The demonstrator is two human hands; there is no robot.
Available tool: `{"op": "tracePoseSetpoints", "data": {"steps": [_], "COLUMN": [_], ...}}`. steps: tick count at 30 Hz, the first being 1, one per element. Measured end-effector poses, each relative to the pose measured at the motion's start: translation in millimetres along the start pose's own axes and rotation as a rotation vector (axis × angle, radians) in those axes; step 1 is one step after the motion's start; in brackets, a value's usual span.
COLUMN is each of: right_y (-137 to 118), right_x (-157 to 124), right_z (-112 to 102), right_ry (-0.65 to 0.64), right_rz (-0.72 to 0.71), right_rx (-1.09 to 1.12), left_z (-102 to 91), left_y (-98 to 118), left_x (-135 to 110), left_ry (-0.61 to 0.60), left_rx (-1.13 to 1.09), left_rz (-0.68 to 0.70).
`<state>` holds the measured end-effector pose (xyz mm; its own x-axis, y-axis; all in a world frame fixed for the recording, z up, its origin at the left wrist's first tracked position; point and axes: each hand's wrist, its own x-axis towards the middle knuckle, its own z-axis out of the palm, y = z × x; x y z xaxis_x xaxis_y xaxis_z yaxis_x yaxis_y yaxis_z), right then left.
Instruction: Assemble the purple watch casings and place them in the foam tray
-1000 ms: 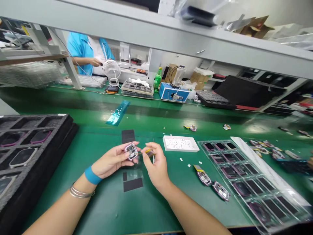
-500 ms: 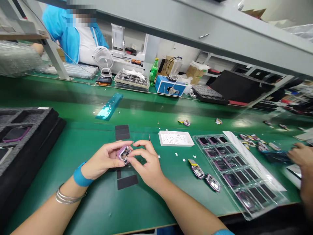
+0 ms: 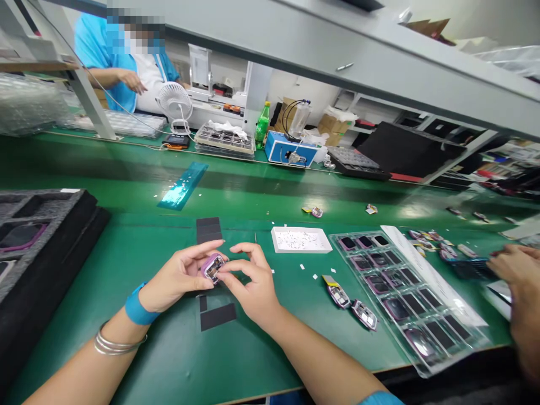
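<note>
Between the thumb and fingers of my left hand [image 3: 185, 270] sits a small purple watch case [image 3: 206, 265], open side up, with its circuit parts showing. The thumb and index fingertip of my right hand [image 3: 252, 275] are pinched together at the case's right inner edge; what lies between them is too small to tell. Its other fingers are curled above. Below the hands lie dark rectangular sheets [image 3: 218, 316]. To the right, two more opened purple cases rest on the table, one with a yellow-and-grey flap [image 3: 330, 279] and one without [image 3: 364, 315].
A white tray [image 3: 301, 249] of tiny pieces stands past my right hand, near loose white bits. Further right lies a clear blister tray [image 3: 415, 343] of screens. A co-worker's hand [image 3: 512, 267] is at the right edge. A black foam tray [image 3: 84, 225] fills the left.
My hands hold nearly the same pose, with the watch case turned slightly. The view has shifted a little. Across the bench, another person's hand has come into sight before their body.
</note>
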<state>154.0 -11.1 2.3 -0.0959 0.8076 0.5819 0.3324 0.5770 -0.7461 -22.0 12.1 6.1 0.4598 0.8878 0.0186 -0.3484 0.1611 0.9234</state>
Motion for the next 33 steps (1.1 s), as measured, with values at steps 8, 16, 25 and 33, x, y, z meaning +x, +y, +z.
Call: {"op": "tracePoseSetpoints", "data": {"steps": [8, 16, 25, 33], "right_y": [4, 1, 37, 56], "right_x": [3, 6, 43, 46], "right_z": [0, -3, -87, -94], "right_ry": [-0.067, -0.132, 0.207, 0.125], "right_rz": [0.086, -0.007, 0.103, 0.318], "right_rx": [0.013, -0.110, -0.579, -0.512], "left_z": [1.1, 5.1, -8.1, -5.6], "left_y": [-4, -9, -7, -7], "left_x": [1, 3, 0, 2], "left_ry": [0.052, 0.151, 0.214, 0.169], "left_rx": [-0.052, -0.189, -0.427, -0.448], "left_rz": [-0.022, -0.099, -0.132, -0.100]}}
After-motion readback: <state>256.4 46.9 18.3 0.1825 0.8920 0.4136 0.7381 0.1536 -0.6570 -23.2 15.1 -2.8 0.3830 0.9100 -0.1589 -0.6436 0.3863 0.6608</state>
